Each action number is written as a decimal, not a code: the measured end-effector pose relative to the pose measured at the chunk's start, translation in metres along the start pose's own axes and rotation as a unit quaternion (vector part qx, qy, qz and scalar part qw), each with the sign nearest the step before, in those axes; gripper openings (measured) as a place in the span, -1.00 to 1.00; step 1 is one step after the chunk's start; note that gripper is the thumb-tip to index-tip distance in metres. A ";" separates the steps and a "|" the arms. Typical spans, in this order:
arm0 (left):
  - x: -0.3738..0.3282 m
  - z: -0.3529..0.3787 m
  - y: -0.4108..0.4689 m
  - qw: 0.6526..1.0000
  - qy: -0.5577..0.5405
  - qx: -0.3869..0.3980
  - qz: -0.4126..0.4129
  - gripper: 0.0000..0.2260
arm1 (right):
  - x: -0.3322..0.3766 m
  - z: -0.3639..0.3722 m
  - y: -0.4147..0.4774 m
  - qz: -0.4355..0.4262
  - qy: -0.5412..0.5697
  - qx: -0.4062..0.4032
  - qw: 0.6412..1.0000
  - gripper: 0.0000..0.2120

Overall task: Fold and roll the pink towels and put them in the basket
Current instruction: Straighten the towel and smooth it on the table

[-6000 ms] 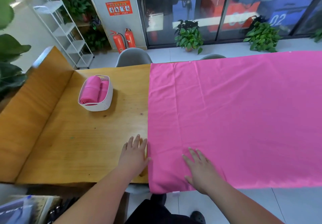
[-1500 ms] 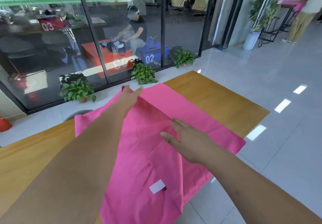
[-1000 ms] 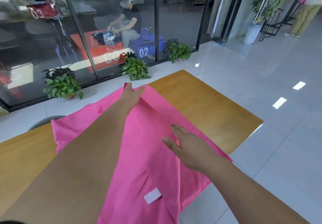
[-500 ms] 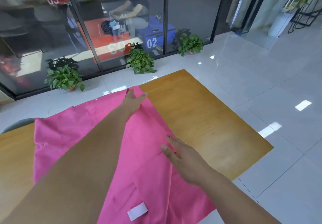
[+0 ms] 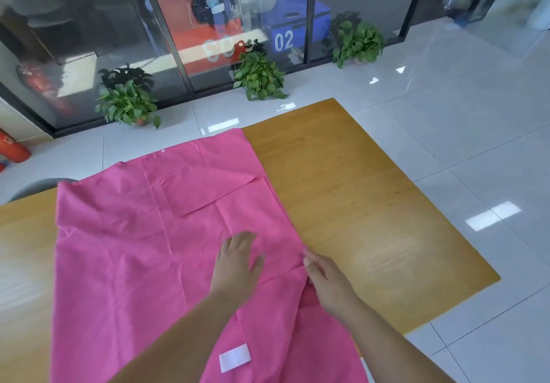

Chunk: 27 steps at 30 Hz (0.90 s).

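Pink towel (image 5: 134, 263): spread on wooden surface (image 5: 357, 204), partly folded. Left hand (image 5: 238, 263): forearm extended, palm down, fingers straight, pressing flat on towel near its right edge. Right hand (image 5: 324, 281): fingers curled, pinching that edge. White label (image 5: 235, 361): towel's near end.

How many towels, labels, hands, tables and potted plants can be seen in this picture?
pink towel: 1
white label: 1
hands: 2 (left hand, right hand)
table: 1
potted plants: 3
Total: 8
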<state>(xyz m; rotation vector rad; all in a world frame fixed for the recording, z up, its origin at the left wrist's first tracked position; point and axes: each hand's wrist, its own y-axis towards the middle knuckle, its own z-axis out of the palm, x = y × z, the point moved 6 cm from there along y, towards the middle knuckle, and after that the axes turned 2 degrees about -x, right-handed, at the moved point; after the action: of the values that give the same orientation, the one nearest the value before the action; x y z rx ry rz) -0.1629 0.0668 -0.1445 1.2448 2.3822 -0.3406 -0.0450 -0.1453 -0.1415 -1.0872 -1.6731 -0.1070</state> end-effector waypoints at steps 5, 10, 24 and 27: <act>0.019 0.013 -0.085 0.997 0.060 0.005 0.051 -0.66 | -0.019 -0.006 -0.037 -0.006 -0.025 -0.066 0.997 -0.53; 0.034 0.014 -0.098 0.998 0.048 0.041 0.012 -0.80 | -0.032 0.009 -0.081 0.013 -0.074 -0.099 0.992 -0.52; -0.033 0.004 -0.172 0.922 -0.322 0.210 -0.042 -0.89 | -0.048 0.031 -0.169 0.107 0.242 -0.161 0.951 -0.52; -0.007 0.000 -0.201 0.964 -0.188 0.187 -0.015 -0.78 | -0.053 0.022 -0.163 0.078 0.169 -0.135 0.973 -0.52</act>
<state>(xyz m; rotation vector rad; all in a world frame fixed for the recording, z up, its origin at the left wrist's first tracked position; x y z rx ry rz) -0.3247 -0.0519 -0.1371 1.1696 2.0668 -0.9818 -0.1736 -0.2587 -0.1230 -1.3196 -1.2861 -0.4056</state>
